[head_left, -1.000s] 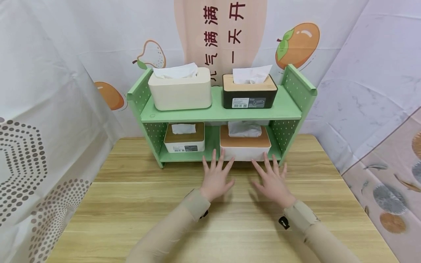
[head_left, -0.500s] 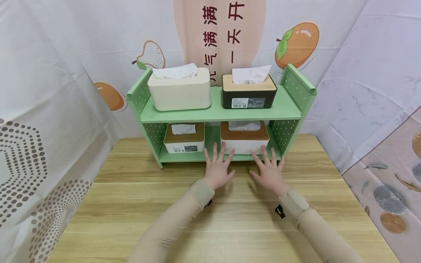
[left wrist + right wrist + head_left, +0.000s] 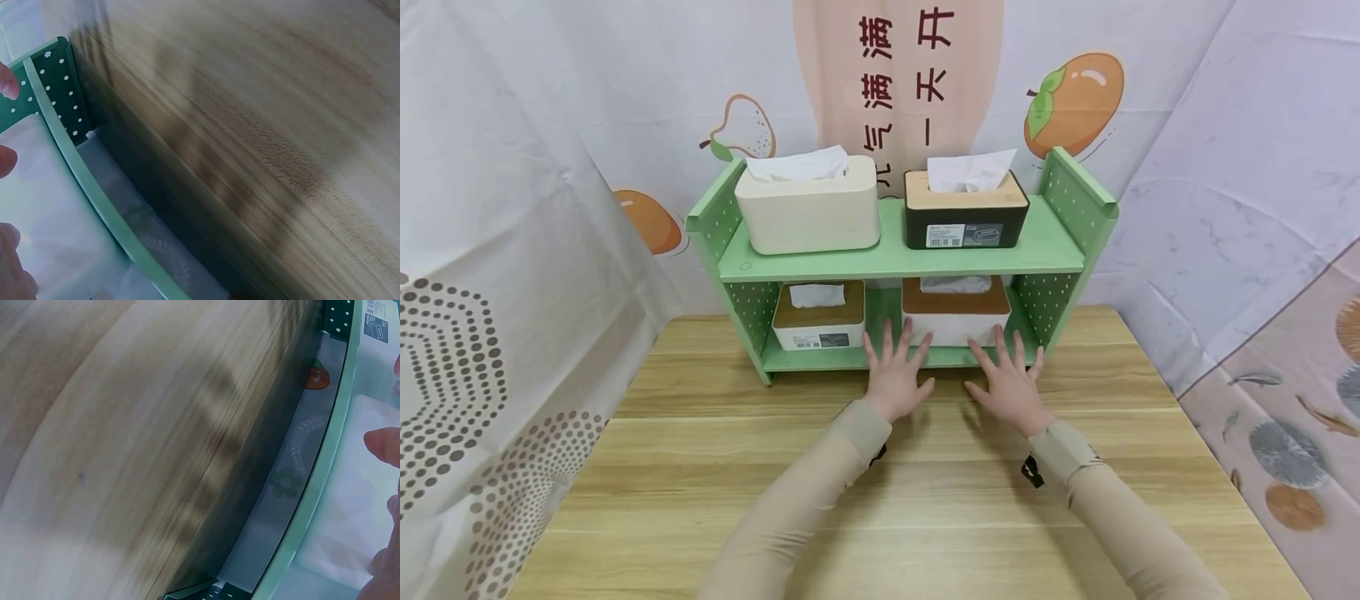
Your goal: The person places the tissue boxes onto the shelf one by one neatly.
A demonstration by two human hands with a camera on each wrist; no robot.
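A white tissue box with a brown lid (image 3: 958,327) stands on the right of the lower shelf, a tissue showing at its top. Both hands reach toward its front with spread, fairly straight fingers. My left hand (image 3: 892,382) is at the box's left front, and its fingertips overlap the white face. At the right front is my right hand (image 3: 1013,390). In the wrist views the fingers (image 3: 7,82) and the thumb (image 3: 382,445) lie close over the white box front (image 3: 350,506); whether every fingertip touches it I cannot tell. Neither hand grips anything.
The green two-tier shelf (image 3: 805,358) stands on a wooden table (image 3: 700,467). A smaller tissue box (image 3: 818,315) sits lower left. Above are a cream tissue box (image 3: 808,212) and a black one with a wooden lid (image 3: 966,217). Printed cloth (image 3: 625,100) hangs behind.
The white tissue box has slid back onto the lower shelf, away from the front edge. Both hands have moved forward with it, their fingers still spread.
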